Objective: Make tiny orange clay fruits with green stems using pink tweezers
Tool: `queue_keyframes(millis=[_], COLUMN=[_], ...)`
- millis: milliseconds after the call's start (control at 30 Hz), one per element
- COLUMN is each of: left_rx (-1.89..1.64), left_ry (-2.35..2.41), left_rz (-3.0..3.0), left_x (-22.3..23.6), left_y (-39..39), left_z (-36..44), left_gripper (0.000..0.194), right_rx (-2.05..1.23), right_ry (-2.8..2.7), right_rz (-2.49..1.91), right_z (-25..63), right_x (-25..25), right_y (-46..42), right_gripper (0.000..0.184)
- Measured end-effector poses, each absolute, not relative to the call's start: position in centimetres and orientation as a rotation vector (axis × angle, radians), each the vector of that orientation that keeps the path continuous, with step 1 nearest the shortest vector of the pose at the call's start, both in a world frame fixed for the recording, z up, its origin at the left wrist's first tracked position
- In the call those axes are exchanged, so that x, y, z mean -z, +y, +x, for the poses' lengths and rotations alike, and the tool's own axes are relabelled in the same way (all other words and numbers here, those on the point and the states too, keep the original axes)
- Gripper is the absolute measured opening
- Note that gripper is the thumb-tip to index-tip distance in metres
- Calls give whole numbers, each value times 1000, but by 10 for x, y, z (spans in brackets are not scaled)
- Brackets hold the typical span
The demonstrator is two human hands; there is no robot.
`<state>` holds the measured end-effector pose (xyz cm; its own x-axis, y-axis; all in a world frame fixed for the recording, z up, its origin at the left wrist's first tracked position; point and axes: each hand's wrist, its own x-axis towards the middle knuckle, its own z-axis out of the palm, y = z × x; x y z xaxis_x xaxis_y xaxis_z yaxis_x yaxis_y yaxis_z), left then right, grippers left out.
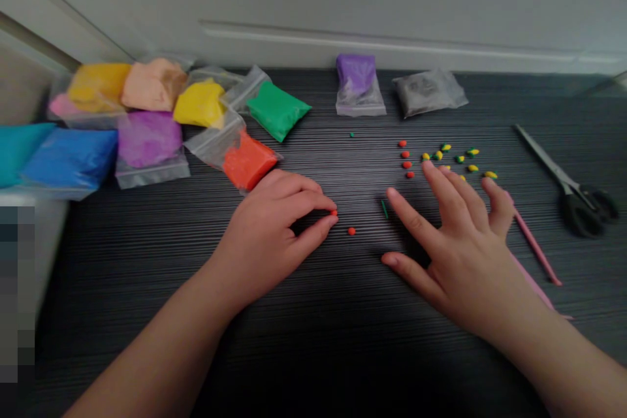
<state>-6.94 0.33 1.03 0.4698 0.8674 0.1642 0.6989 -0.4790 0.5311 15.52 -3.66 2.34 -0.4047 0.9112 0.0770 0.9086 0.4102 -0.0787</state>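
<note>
Between the thumb and fingertips of my left hand (279, 235) is a small red clay ball (334, 213). Another red clay ball (351, 231) lies on the dark ridged table just to the right of those fingertips. My right hand (455, 255) hovers palm down with its fingers spread, holding nothing. Near its index finger lies a thin green clay strip (385, 209). Beyond that finger, several red clay pieces (405, 155) form a column. Several small yellow-and-green clay pieces (473, 152) lie past the fingertips, some partly hidden by them. A tiny green bit (351, 135) sits farther back.
Bags of clay, including red (249, 160), green (277, 111), purple (356, 75) and grey (428, 93), lie along the back and left. Black-handled scissors (568, 186) rest at the right. Pink tools (536, 245) are partly under my right hand. A pale wall (392, 0) borders the back.
</note>
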Motion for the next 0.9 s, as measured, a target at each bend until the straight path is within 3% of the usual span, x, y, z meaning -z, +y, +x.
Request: queue_keyframes(millis=[100, 267, 900], left_rx=[-607, -647, -728], left_ry=[1282, 1268, 1199], left_rz=[2344, 2344, 2350], left_x=[-10, -8, -5], left_y=[3, 3, 1], left_z=[-69, -69, -70], left_gripper=[15, 17, 16], right_rx=[17, 24, 130], right_ry=[-2442, -2326, -2339], right_rz=[-1620, -1590, -1763], right_z=[159, 157, 125], right_x=[-25, -23, -30], right_y=[-34, -33, -22], right_gripper=[49, 20, 17])
